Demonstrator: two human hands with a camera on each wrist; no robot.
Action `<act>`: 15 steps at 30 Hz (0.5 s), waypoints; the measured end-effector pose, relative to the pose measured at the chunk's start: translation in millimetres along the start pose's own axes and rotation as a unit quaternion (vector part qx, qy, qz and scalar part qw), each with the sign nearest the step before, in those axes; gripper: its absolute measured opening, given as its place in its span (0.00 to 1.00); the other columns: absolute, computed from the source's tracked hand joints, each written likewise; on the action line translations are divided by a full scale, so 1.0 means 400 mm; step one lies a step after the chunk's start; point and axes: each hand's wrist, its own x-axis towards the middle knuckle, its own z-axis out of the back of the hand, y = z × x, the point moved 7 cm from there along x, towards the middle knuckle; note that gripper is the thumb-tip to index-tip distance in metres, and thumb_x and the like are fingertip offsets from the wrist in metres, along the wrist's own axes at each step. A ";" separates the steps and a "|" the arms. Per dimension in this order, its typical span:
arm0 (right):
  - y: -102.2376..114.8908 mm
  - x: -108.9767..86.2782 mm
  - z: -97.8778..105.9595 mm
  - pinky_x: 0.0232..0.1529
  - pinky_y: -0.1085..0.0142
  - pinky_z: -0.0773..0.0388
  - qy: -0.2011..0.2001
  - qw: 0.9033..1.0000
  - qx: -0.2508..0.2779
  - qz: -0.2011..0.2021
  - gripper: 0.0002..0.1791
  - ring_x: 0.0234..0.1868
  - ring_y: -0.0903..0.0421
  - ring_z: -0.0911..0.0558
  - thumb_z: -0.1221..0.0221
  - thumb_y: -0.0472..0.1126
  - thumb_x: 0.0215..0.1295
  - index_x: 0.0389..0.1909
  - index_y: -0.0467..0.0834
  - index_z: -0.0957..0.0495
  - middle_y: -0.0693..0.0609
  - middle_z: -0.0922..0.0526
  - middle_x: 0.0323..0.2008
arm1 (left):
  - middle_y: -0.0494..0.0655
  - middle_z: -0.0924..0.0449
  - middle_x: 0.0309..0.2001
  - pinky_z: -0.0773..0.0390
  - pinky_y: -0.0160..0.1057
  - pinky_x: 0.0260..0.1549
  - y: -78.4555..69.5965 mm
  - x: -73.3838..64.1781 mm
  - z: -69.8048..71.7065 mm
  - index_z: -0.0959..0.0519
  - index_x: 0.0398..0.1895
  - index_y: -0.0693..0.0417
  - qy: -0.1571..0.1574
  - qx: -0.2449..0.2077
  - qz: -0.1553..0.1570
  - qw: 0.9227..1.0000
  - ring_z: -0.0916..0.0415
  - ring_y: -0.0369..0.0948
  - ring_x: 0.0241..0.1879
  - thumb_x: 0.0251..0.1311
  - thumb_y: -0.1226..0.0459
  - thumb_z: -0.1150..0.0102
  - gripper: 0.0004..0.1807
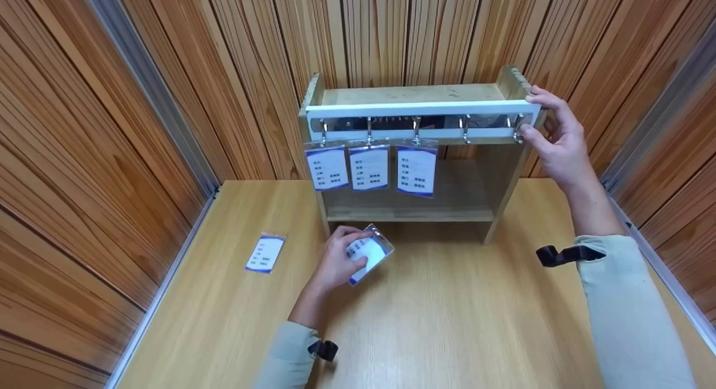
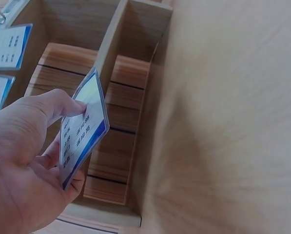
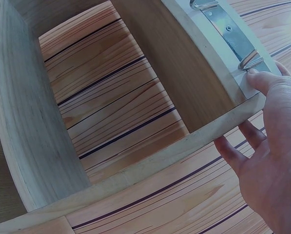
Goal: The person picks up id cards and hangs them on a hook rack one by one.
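Observation:
In my left hand (image 1: 338, 260) I pinch a badge in a clear sleeve (image 1: 369, 254), tilted, above the table in front of the shelf. The left wrist view shows my thumb across the face of this badge (image 2: 89, 117), fingers behind it. My right hand (image 1: 562, 140) grips the right end of the white hook rail (image 1: 425, 108), thumb at the last metal hook (image 3: 252, 61). The rail runs along the top front of a wooden shelf (image 1: 408, 212). Three similar badges (image 1: 327, 168) hang side by side from its left and middle hooks; the two right hooks bear no badge.
Another badge (image 1: 265, 254) lies flat on the wooden table (image 1: 447, 322), left of my left hand. Wood-plank walls (image 1: 251, 70) stand behind and at both sides, with metal strips (image 1: 179, 271) along the table's side edges.

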 end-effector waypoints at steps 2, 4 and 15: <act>-0.002 0.000 -0.001 0.92 0.47 0.41 0.001 1.000 -0.002 -0.002 0.26 0.89 0.45 0.39 0.40 0.30 0.82 0.77 0.44 0.25 0.50 0.34 0.88 | 0.54 0.24 0.71 0.20 0.53 0.66 -0.011 0.001 -0.006 0.13 0.71 0.46 0.002 0.002 0.002 1.000 0.25 0.53 0.67 0.69 0.68 0.26 0.28; -0.003 0.001 -0.001 0.92 0.47 0.41 0.000 1.000 -0.003 -0.003 0.26 0.90 0.45 0.39 0.40 0.31 0.82 0.76 0.45 0.24 0.50 0.34 0.88 | 0.53 0.23 0.71 0.20 0.53 0.67 -0.022 0.004 -0.012 0.13 0.72 0.46 0.004 0.003 0.003 1.000 0.25 0.52 0.67 0.69 0.69 0.26 0.28; -0.009 0.002 0.003 0.91 0.48 0.38 -0.002 1.000 -0.010 -0.010 0.26 0.89 0.44 0.37 0.39 0.32 0.82 0.77 0.46 0.24 0.50 0.35 0.88 | 0.52 0.23 0.71 0.19 0.54 0.68 -0.073 0.026 -0.043 0.13 0.72 0.39 0.008 -0.018 0.005 1.000 0.26 0.51 0.68 0.71 0.67 0.27 0.28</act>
